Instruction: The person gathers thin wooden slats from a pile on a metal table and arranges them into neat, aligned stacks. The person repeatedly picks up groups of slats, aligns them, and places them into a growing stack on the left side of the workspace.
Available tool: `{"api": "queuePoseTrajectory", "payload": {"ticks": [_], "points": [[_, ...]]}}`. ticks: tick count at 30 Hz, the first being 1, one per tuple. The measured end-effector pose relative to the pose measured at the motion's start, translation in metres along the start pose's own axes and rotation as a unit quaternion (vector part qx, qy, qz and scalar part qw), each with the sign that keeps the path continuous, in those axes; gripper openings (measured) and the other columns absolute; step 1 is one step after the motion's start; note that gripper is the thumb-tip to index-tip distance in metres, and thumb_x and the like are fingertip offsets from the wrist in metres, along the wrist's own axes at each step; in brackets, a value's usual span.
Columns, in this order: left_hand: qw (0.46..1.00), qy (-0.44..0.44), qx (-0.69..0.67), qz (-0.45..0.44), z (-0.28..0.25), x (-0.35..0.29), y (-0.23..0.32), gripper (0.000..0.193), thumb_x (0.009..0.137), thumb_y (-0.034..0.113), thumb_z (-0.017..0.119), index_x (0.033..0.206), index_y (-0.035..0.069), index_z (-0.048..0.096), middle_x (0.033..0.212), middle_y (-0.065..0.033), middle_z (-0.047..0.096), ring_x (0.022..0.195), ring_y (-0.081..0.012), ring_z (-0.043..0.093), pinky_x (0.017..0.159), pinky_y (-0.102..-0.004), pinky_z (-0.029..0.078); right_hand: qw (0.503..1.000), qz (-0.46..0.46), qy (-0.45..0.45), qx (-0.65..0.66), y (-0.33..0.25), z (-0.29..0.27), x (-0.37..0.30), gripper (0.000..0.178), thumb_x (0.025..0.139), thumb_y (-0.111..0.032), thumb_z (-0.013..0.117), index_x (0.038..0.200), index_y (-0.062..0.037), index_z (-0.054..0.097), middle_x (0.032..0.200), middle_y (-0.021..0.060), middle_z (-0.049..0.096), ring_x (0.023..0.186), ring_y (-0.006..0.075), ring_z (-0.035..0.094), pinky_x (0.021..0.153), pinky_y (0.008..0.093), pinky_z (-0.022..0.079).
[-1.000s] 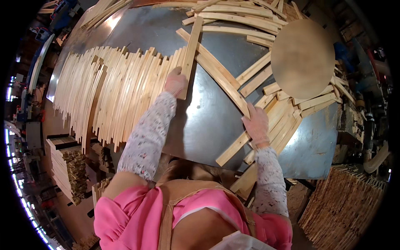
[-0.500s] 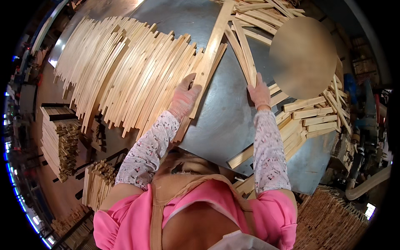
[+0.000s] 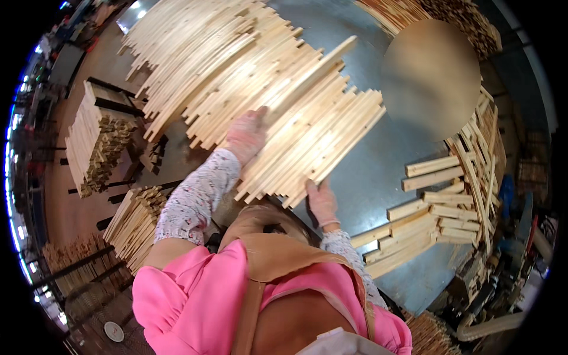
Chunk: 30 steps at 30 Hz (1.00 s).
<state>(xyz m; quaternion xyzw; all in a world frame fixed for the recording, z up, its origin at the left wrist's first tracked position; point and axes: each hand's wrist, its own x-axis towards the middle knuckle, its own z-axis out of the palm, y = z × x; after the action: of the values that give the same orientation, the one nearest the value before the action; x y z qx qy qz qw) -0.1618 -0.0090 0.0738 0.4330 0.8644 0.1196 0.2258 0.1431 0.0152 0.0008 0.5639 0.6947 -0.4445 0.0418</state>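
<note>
Left fingers (image 3: 260,113) grasp a wooden strip (image 3: 313,75); right fingers (image 3: 311,188), grip unclear, meet the row's edge (image 3: 345,145) beside bare tabletop (image 3: 368,168).

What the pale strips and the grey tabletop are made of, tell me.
The strips look like bare wood, smoothly planed: visible grain and scattered darker knots. The tabletop seems to be smooth metal, perhaps steel, judging by its blue-grey sheen.

The left hand (image 3: 245,136) holds a stick (image 3: 316,70) over a row of sticks (image 3: 319,139); the right hand (image 3: 322,202) touches the row's near right edge. Wood pieces (image 3: 435,177) lie farther right.
</note>
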Motion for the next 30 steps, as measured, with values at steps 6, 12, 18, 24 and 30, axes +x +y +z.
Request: {"api": "queuePoseTrajectory", "payload": {"ticks": [6,12,18,24,30], "points": [[0.966,0.046,0.183,-0.176,-0.083,0.027,-0.191,0.052,0.103,0.037,0.065,0.152,0.024,0.056,0.127,-0.0102,0.070,0.110,-0.0328,0.068,0.097,-0.0490,0.056,0.974,-0.045,0.130,0.181,-0.013,-0.027,0.041,0.079,0.100,-0.039,0.068,0.159,0.0044,0.039,0.123,0.0287,0.071,0.112,0.0404,0.069,0.097,0.0486,0.054],[0.943,0.157,0.289,-0.047,-0.071,0.044,-0.233,0.068,0.102,0.051,0.065,0.163,0.028,0.046,0.168,-0.0161,0.044,0.153,-0.0348,0.041,0.125,-0.0534,0.032,0.930,-0.052,0.277,0.236,-0.021,-0.004,0.102,0.082,0.099,-0.028,0.071,0.160,0.0122,0.033,0.146,0.0288,0.055,0.128,0.0358,0.057,0.113,0.0388,0.046],[0.953,0.153,0.241,-0.099,-0.060,0.057,-0.234,0.071,0.102,0.050,0.063,0.166,0.028,0.043,0.171,-0.0137,0.039,0.156,-0.0356,0.036,0.127,-0.0520,0.028,0.864,-0.086,0.280,0.409,-0.037,-0.009,0.130,0.072,0.101,-0.014,0.068,0.160,0.0063,0.032,0.148,0.0232,0.052,0.128,0.0323,0.056,0.112,0.0393,0.047],[0.935,0.142,0.284,-0.156,-0.056,0.060,-0.242,0.073,0.099,0.057,0.061,0.166,0.031,0.045,0.171,-0.0098,0.041,0.156,-0.0329,0.038,0.127,-0.0479,0.029,0.919,-0.195,0.290,-0.183,-0.075,-0.022,0.125,0.023,0.102,-0.005,0.060,0.123,0.0054,0.063,0.134,0.0369,0.053,0.116,0.0537,0.056,0.100,0.0545,0.050],[0.941,0.138,0.261,-0.165,-0.081,0.071,-0.224,0.071,0.101,0.053,0.061,0.165,0.028,0.045,0.169,-0.0121,0.043,0.154,-0.0324,0.039,0.127,-0.0505,0.028,0.906,-0.168,0.291,-0.256,-0.050,-0.009,0.113,0.032,0.104,-0.007,0.061,0.134,0.0052,0.059,0.147,0.0366,0.048,0.131,0.0508,0.051,0.113,0.0482,0.046]]}}
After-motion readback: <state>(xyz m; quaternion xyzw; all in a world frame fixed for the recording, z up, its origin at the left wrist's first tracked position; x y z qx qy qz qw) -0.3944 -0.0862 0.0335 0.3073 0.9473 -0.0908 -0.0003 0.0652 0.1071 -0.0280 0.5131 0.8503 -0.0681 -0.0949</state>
